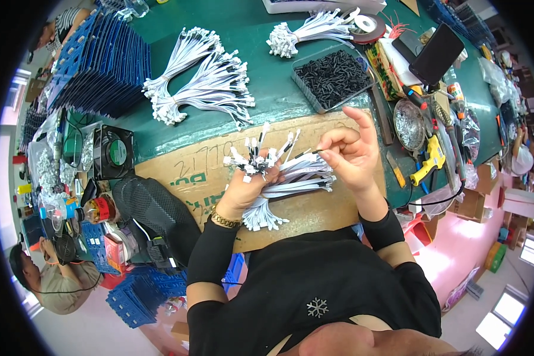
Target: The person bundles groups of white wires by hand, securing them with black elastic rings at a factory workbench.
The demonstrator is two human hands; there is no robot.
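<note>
My left hand [247, 188] is closed round a bunch of white cables [261, 159], whose white connectors and some black sleeves fan out above the fingers. Just to its right, my right hand [353, 155] pinches a small dark piece [316, 151] between thumb and forefinger, its other fingers raised. That piece looks like a short black tube at a cable's end; whether it sits on the cable I cannot tell. Beneath both hands, more white cables [299, 185] lie on a sheet of brown cardboard [187, 204]. Their lower ends [262, 218] spread out near my body.
An open clear box of short black tubes [333, 74] stands beyond my right hand. Tied white cable bundles [204, 89] lie on the green table [267, 89]. Blue racks [104, 65] and a fan [114, 153] are left; a yellow glue gun [430, 160] and phone [438, 54] are right.
</note>
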